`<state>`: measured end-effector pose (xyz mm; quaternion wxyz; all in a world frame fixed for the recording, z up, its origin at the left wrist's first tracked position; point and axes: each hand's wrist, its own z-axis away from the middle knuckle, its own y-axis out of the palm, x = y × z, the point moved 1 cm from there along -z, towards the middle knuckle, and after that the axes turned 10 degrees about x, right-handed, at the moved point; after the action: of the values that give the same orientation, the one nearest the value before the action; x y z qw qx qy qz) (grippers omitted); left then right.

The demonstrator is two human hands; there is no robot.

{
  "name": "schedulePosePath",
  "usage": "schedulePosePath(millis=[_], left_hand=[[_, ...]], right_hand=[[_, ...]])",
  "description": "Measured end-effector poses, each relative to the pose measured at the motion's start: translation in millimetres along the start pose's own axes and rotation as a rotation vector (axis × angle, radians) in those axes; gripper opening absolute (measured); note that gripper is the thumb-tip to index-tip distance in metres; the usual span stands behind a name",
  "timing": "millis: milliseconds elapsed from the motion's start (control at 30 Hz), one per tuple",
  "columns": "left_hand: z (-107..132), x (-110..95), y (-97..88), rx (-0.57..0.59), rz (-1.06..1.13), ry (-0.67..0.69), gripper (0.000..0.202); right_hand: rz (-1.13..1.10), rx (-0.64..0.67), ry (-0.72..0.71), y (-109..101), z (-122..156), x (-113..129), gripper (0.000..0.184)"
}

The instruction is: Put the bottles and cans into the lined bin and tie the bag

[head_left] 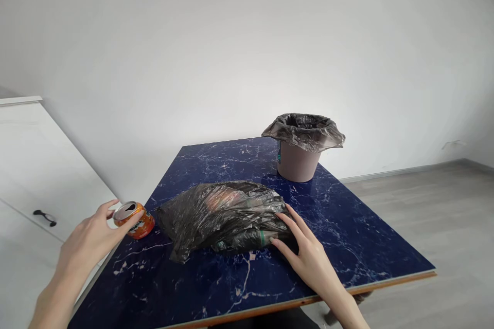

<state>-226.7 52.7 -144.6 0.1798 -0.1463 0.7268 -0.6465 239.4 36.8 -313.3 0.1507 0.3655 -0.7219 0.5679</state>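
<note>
At the table's left edge is an orange soda can (142, 227), its top opened. My left hand (90, 234) is closed round its upper part, thumb on the near side and fingers behind. A black, partly see-through plastic bag (200, 216) lies on its side in the middle of the table. Orange and green-striped items show faintly through the film; I cannot make out what they are. My right hand (306, 249) grips the bag's right end, with the thumb in front and the fingers over the top.
A greyish-pink bin (299, 162) lined with a dark bag (309, 136) stands at the back right of the blue marble-patterned table (370, 247). A white cabinet (34, 164) with a black handle (45, 217) is on the left. Behind the table rises a pale wall (216, 51).
</note>
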Motion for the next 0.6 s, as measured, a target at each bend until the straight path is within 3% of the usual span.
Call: schedulePosePath(millis=[200, 300, 400, 467, 500, 533, 600], left_hand=[[-3, -2, 5.0, 0.054, 0.009, 0.009, 0.095], [-3, -3, 14.9, -0.004, 0.021, 0.057, 0.099], [11, -11, 27.4, -0.29, 0.016, 0.156, 0.098], [26, -17, 34.9, -0.516, 0.064, 0.214, 0.085], [33, -18, 38.2, -0.567, 0.112, 0.208, 0.076], [39, -19, 41.0, -0.543, 0.171, 0.197, 0.066], [46, -19, 46.1, -0.3, 0.299, 0.242, 0.051]], right_hand=[[0.009, -0.012, -0.005, 1, 0, -1, 0.055], [0.008, -0.015, -0.001, 1, 0, -1, 0.054], [0.003, -0.01, 0.008, 1, 0, -1, 0.054], [-0.001, -0.001, 0.011, 1, 0, 0, 0.054], [-0.004, 0.004, 0.013, 1, 0, 0, 0.054], [-0.006, 0.008, 0.015, 1, 0, 0, 0.054], [-0.01, 0.008, 0.015, 0, 0, 0, 0.054]])
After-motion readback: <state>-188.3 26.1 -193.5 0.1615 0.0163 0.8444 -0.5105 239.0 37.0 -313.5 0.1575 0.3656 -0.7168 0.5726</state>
